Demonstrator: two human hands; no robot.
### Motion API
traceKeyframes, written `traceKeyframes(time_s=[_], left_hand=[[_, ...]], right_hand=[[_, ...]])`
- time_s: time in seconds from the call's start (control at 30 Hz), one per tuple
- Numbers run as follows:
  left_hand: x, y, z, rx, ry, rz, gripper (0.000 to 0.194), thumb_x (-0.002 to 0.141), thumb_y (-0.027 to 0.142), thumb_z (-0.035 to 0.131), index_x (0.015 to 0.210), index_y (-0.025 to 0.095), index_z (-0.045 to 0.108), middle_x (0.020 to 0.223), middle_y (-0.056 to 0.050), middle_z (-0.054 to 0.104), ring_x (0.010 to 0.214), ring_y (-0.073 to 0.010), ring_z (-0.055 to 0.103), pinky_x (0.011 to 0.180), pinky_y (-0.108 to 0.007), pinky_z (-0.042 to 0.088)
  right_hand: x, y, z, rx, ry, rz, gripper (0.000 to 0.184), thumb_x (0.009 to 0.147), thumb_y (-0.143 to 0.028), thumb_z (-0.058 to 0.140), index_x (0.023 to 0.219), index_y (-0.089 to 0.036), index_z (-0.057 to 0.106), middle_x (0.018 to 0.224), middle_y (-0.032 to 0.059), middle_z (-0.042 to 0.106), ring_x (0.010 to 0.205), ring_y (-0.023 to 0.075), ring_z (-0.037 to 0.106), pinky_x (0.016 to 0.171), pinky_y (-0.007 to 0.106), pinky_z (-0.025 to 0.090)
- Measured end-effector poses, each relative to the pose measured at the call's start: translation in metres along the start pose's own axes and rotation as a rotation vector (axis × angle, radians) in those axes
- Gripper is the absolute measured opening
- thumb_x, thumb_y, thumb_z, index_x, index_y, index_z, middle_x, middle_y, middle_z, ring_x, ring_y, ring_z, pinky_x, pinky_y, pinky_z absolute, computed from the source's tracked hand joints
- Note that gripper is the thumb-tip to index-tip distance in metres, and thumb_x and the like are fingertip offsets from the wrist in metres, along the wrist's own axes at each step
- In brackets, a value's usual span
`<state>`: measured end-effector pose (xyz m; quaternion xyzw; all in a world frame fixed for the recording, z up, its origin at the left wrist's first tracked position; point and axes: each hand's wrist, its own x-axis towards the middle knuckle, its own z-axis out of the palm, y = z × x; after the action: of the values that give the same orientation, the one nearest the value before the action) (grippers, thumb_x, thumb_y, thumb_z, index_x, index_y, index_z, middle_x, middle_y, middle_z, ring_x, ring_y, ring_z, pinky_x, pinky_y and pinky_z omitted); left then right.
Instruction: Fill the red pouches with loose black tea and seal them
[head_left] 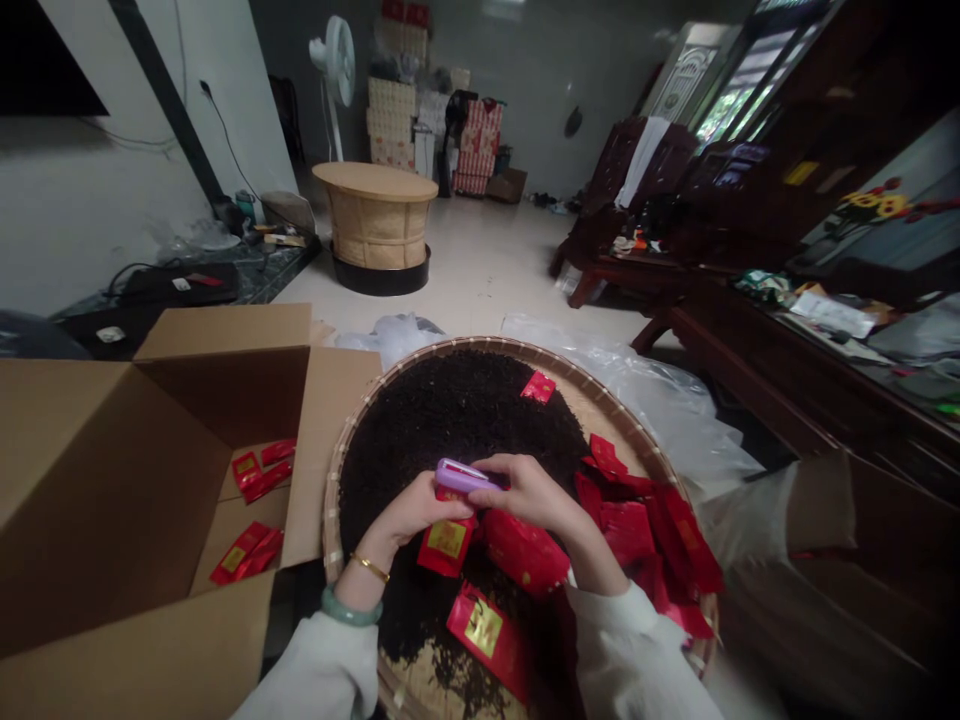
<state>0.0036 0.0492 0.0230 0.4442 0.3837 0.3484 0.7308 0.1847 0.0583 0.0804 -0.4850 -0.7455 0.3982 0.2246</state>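
Forearms converge over the round tray point(333, 490); 2 hands nearly together. Left hand point(420, 505) pinches a red packet's top point(446, 547); right hand point(525, 490), fingers curled, grips the purple handheld tool point(463, 478).

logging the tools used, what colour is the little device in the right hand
The device is light purple, showing best in the head view.

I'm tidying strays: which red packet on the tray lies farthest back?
The lone packet near the far rim; every other one there lies closer.

Home liv. rm — wood furn. point(780, 368); fan point(342, 62)
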Motion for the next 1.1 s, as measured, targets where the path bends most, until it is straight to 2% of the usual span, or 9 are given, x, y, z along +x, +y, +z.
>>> traceKeyframes(time_s=[0.17,0.33,0.6,0.67,0.73,0.8,0.87,0.93,1.1], left_hand=[[0.000,-0.001,-0.001,0.010,-0.012,-0.020,0.029,0.058,0.017,0.079,0.085,0.011,0.070,0.072,-0.004,0.072,0.065,-0.0164,0.065,0.064,-0.026,0.048],[-0.001,-0.001,-0.002,-0.011,-0.044,-0.046,0.032,0.058,0.018,0.078,0.089,0.011,0.070,0.075,-0.005,0.073,0.067,-0.0179,0.066,0.064,-0.027,0.050],[-0.003,0.002,0.000,-0.033,-0.063,-0.093,0.035,0.053,0.018,0.082,0.084,0.010,0.068,0.071,-0.004,0.072,0.062,-0.0167,0.066,0.062,-0.027,0.052],[-0.004,0.002,0.000,-0.101,-0.084,-0.119,0.041,0.052,0.024,0.085,0.087,0.010,0.067,0.074,-0.006,0.072,0.063,-0.0180,0.067,0.063,-0.029,0.053],[-0.004,0.002,0.000,-0.210,-0.112,-0.135,0.049,0.054,0.037,0.085,0.090,0.010,0.066,0.078,-0.010,0.072,0.063,-0.0203,0.069,0.063,-0.031,0.054],[-0.004,0.001,0.000,-0.324,-0.129,-0.168,0.060,0.058,0.058,0.077,0.091,0.009,0.065,0.079,-0.014,0.072,0.061,-0.0218,0.069,0.060,-0.034,0.055],[-0.003,0.001,-0.001,-0.386,-0.117,-0.212,0.068,0.063,0.072,0.063,0.090,0.009,0.065,0.077,-0.016,0.072,0.057,-0.0220,0.067,0.056,-0.035,0.056],[-0.002,0.001,-0.001,-0.396,-0.083,-0.235,0.069,0.071,0.073,0.053,0.092,0.008,0.065,0.075,-0.016,0.072,0.056,-0.0218,0.066,0.053,-0.035,0.056],[-0.001,0.003,-0.001,-0.398,-0.062,-0.219,0.064,0.089,0.061,0.034,0.100,0.006,0.064,0.078,-0.017,0.072,0.054,-0.0201,0.065,0.049,-0.033,0.055]], right_hand=[[0.002,0.001,0.006,0.005,0.059,-0.006,0.021,0.071,-0.030,0.070,0.089,-0.021,0.076,0.081,0.0019,0.075,0.069,0.0211,0.065,0.063,0.027,0.045],[0.005,0.006,0.006,0.039,0.063,-0.040,0.015,0.074,-0.029,0.068,0.083,-0.021,0.077,0.076,0.0010,0.074,0.066,0.0198,0.063,0.063,0.026,0.044],[0.005,0.010,0.005,0.077,0.058,-0.038,0.018,0.077,-0.031,0.065,0.088,-0.022,0.076,0.078,0.0001,0.073,0.067,0.0197,0.061,0.066,0.027,0.043],[0.005,0.009,0.003,0.069,0.055,-0.037,0.020,0.078,-0.032,0.064,0.090,-0.022,0.076,0.079,0.0001,0.073,0.069,0.0198,0.061,0.066,0.026,0.043],[0.006,0.008,0.001,0.052,0.051,-0.025,0.022,0.080,-0.034,0.062,0.091,-0.021,0.076,0.078,0.0002,0.072,0.069,0.0196,0.060,0.063,0.026,0.041],[0.007,0.006,-0.001,0.050,0.039,-0.015,0.025,0.081,-0.036,0.060,0.090,-0.019,0.075,0.076,0.0000,0.071,0.069,0.0190,0.059,0.061,0.025,0.040],[0.008,0.004,-0.002,0.066,0.033,-0.010,0.027,0.082,-0.038,0.059,0.090,-0.018,0.075,0.076,0.0002,0.070,0.070,0.0190,0.059,0.060,0.024,0.040],[0.009,0.002,-0.001,0.099,0.032,0.010,0.030,0.081,-0.040,0.059,0.092,-0.017,0.075,0.080,0.0013,0.071,0.074,0.0202,0.060,0.063,0.025,0.041],[0.009,0.005,-0.007,0.226,0.054,0.126,0.045,0.077,-0.046,0.062,0.108,-0.013,0.069,0.096,0.0058,0.072,0.084,0.0233,0.063,0.075,0.031,0.045]])
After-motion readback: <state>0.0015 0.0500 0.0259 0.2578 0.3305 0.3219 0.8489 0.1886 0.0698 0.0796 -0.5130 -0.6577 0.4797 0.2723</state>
